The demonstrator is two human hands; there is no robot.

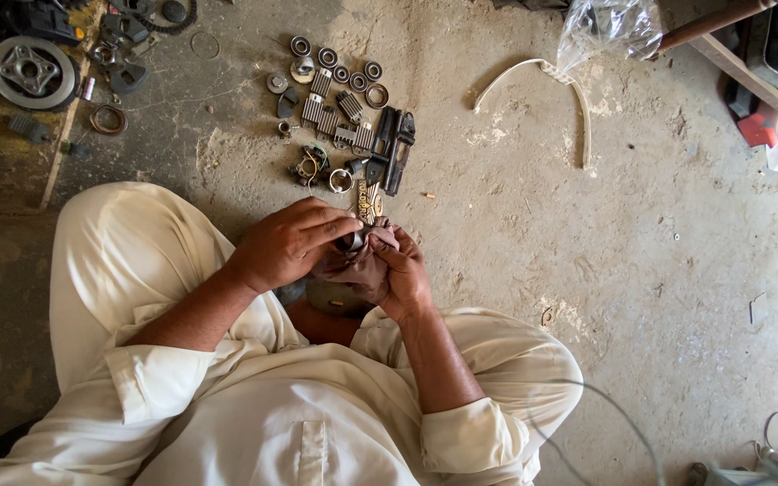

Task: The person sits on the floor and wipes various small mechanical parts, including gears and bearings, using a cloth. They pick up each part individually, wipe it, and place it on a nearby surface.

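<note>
I squat on a concrete floor in cream clothes. My left hand (288,241) pinches a small dark metal part (353,239) at its fingertips. My right hand (396,270) grips a brownish rag (353,270) bunched against that part; both hands meet in front of my knees. Just beyond the hands lie several small metal parts laid out on the floor: ring bearings (328,58), ribbed gears (321,112), a chain piece (366,200) and two black elongated pieces (393,148).
A round metal disc (31,70) and dark machine parts lie at the far left. A curved white strip (551,76) and a clear plastic bag (607,27) lie at the top right, beside a wooden frame (749,76). A thin cable (605,405) loops at the lower right.
</note>
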